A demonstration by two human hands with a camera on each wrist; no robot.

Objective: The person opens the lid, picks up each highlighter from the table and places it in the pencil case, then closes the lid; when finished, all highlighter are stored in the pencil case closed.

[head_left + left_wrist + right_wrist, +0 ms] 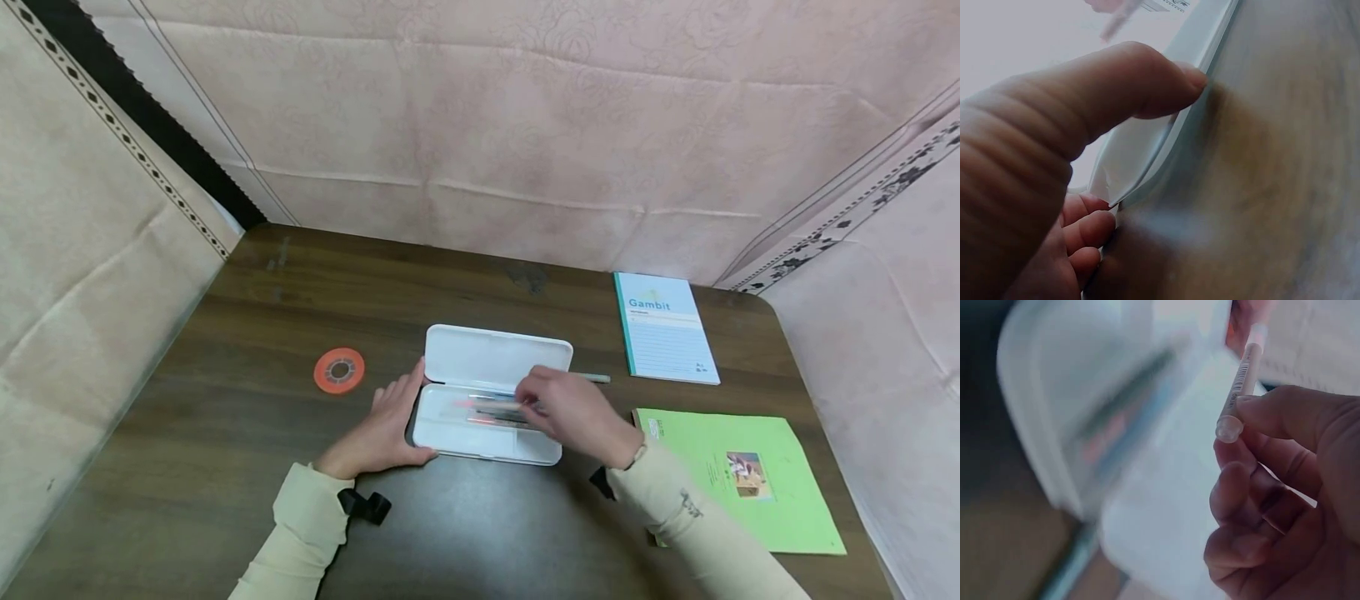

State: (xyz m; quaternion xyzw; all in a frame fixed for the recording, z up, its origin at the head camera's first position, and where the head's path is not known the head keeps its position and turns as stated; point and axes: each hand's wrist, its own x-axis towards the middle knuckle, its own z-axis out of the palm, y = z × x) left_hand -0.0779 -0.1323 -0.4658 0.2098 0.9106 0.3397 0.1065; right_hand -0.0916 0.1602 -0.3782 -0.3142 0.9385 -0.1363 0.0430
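Head view: on a dark wooden table, a white pencil case lies open near the middle, its lid folded back on the far side. The left hand holds the case at its left end, thumb at the near corner and fingertips toward the hinge. The right hand, above the right part of the case, pinches a pale pen, blurred, over several pens lying in the tray. A slender pale rod projects past the right end near the hinge. An orange roll of tape lies to the left; a Gambit notepad and, nearer, a green book lie to the right.

Left wrist view: the bent thumb rests over the case's near edge, while other fingers curl against its end at the corner.

Right wrist view: thumb and fingers grip the pale pen close to its clear rounded end; a barcode marks the barrel. The case and its contents appear blurred behind.
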